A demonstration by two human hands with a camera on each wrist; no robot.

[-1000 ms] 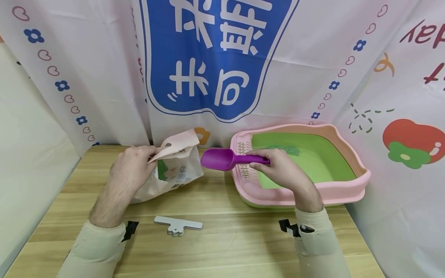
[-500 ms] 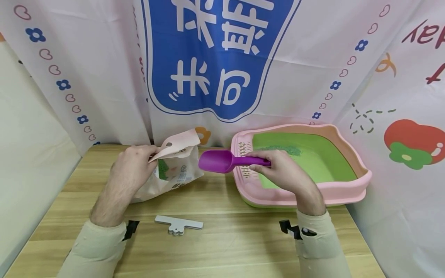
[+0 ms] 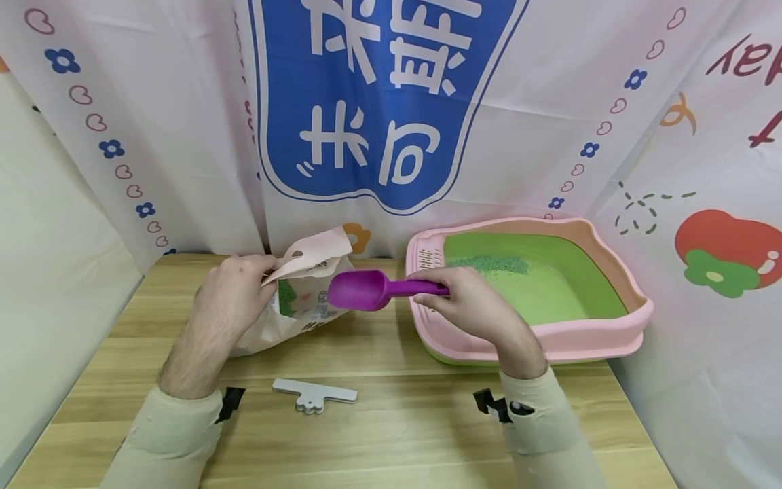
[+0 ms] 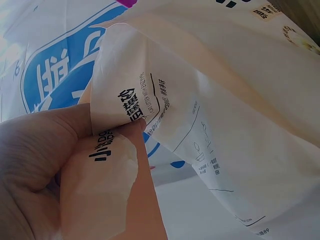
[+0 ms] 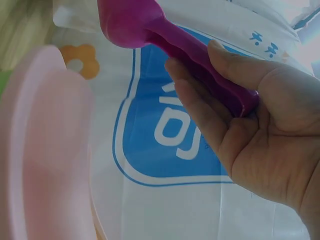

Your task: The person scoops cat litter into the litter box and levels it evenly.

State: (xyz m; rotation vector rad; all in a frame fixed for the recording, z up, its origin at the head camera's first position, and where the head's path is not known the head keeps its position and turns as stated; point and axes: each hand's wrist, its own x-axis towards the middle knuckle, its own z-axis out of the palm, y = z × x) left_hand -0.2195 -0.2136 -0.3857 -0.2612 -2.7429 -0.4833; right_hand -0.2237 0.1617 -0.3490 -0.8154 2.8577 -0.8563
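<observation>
My left hand [image 3: 235, 295] pinches the top edge of a cat litter bag [image 3: 305, 319], white with printed text. The left wrist view shows the thumb on the folded paper [image 4: 115, 185] of its mouth. Green granules show at the bag's opening. My right hand [image 3: 473, 305] holds a purple scoop [image 3: 360, 291] by its handle, fingers and thumb around it in the right wrist view. The scoop's bowl looks empty and sits in front of the bag's right side; whether they touch I cannot tell. Behind the right hand stands a pink and green litter box [image 3: 580, 333] with green granules [image 3: 491, 265] inside.
A white clip [image 3: 314, 394] lies on the wooden table [image 3: 391, 435] nearer to me. A printed white curtain [image 3: 391, 170] hangs behind the bag and the litter box, and another printed sheet [image 3: 702, 353] borders the right side.
My right hand has moved left with the scoop, whose bowl now overlaps the bag's right side. More of the granules in the litter box show. The left hand stays on the bag.
</observation>
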